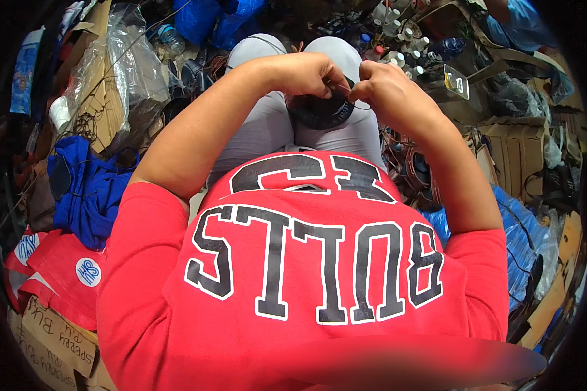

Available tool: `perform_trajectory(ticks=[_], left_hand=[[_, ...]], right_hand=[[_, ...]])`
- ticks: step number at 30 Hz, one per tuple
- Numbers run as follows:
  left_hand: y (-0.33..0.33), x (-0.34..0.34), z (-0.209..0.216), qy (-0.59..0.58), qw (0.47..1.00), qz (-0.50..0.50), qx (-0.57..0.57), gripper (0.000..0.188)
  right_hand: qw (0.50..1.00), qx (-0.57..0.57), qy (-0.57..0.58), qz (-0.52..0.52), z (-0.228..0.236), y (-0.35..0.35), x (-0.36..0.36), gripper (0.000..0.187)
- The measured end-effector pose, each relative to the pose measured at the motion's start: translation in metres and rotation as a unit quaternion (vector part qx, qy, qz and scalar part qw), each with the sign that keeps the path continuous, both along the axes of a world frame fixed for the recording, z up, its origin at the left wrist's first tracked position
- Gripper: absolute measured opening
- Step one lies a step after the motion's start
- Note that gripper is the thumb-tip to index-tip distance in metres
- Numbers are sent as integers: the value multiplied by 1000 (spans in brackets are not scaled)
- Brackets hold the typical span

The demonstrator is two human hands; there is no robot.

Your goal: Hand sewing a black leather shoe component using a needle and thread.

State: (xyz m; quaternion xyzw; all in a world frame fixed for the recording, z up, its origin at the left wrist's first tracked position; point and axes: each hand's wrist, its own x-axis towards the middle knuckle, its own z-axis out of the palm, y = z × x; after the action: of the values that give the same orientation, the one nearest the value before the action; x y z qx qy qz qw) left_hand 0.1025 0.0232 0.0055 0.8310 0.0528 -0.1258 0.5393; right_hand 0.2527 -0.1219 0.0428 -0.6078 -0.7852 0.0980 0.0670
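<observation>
A black rounded item with a ridged edge (322, 116), perhaps a shoe, rests on my lap between my knees. My left hand (314, 75) is closed in a pinch just above it, fingertips near its far side. My right hand (383, 85) is closed too, thumb and fingertips pressed together at the item's right side. A thin strand (347, 90) seems to run between the two hands. What exactly each hand pinches is too small to make out. My fingers partly cover the top of the black item.
Many small bottles (407, 49) crowd the far right. Clear plastic and cardboard (98, 98) lie far left, above a blue cloth (91, 189) and a red bag (65, 267). Blue plastic sheeting (512, 241) and cardboard boxes (518, 146) lie at my right.
</observation>
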Motion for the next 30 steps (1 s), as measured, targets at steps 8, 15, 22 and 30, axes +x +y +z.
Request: perform_trajectory(ticks=[8, 15, 22, 30], left_hand=[[-9, -6, -25, -185, 956, 188, 133, 21], [-31, -45, -25, -226, 925, 216, 218, 13], [-4, -81, -8, -128, 936, 250, 211, 10], [-24, -41, 0, -284, 758, 393, -436, 31]], right_hand=[[894, -176, 387, -143, -40, -1, 16, 12], [833, -167, 498, -174, -51, -17, 21, 8], [653, 120, 661, -350, -104, -9, 51, 25], [248, -56, 950, -182, -71, -4, 31, 40]])
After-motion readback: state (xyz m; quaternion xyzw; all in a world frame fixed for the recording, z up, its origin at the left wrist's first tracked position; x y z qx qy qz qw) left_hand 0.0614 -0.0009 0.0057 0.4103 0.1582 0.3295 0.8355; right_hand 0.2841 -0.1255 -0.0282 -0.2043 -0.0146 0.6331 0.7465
